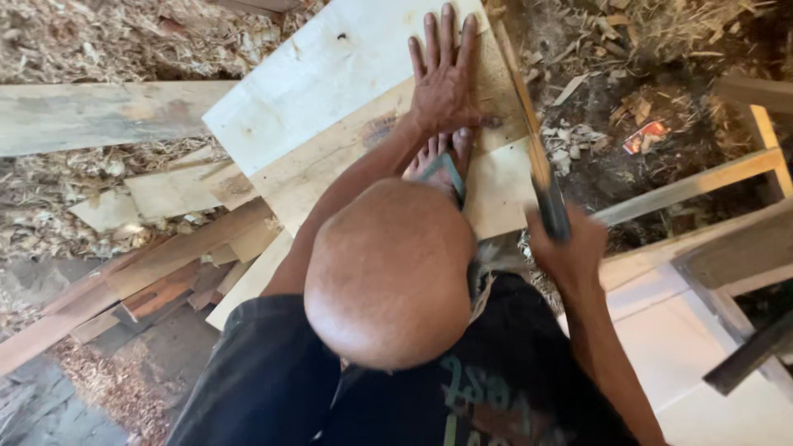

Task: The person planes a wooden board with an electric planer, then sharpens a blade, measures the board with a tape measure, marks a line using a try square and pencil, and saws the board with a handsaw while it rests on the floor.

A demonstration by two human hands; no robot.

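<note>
My left hand lies flat with fingers spread on a pale wooden plank, pressing it onto a wider light board underneath. My right hand is closed on the dark handle of a handsaw. The saw's thin blade runs up along the plank's right edge. My foot in a sandal also rests on the plank, just below the left hand. My head and black shirt hide the plank's near end.
A grey weathered board lies at the left, with several offcuts stacked lower left. Wood shavings and chips cover the ground. A timber frame and a white panel stand at the right.
</note>
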